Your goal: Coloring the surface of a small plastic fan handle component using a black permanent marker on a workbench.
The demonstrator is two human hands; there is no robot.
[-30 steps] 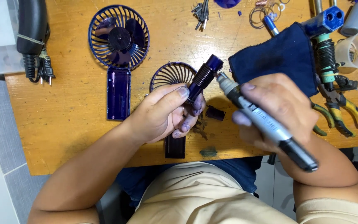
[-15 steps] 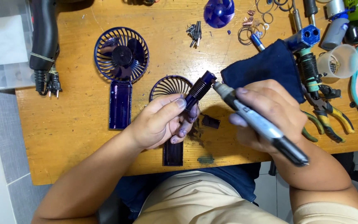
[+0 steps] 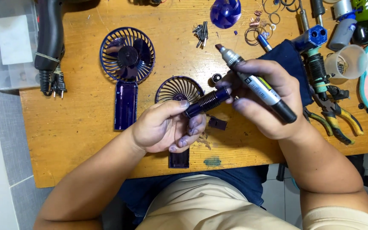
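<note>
Your left hand (image 3: 165, 127) pinches the near end of a small dark ribbed cylinder (image 3: 207, 101), fingers pressed together around it, and holds it up above the bench (image 3: 86, 140), just in front of the loose fan grille (image 3: 179, 90). Your right hand (image 3: 263, 96) is wrapped closed around a grey marker pen (image 3: 254, 83); its fingertips meet the cylinder's far end while the pen's tip points up and away from you.

The likeliest slip is the cylinder: you hold it only by its ends, so a twist from either hand could pop it loose, and it looks round enough to roll. It would fall among the small dark block (image 3: 217, 123) and the scrap beside it, or run toward the bench's near edge, which lies just below your left wrist, above your lap. The pen fills your right grip, so those fingers have little left for steadying the part, and the bare tip could mark whatever it brushes.

Room is tight to the right: the dark blue cloth (image 3: 292, 64), the pliers (image 3: 335, 119) and the clear cup (image 3: 346, 61) crowd that side. To the left, open wood lies between the standing fan half (image 3: 126, 64) and the bench's edge. Small screws (image 3: 201, 32) sit well apart, farther back.
</note>
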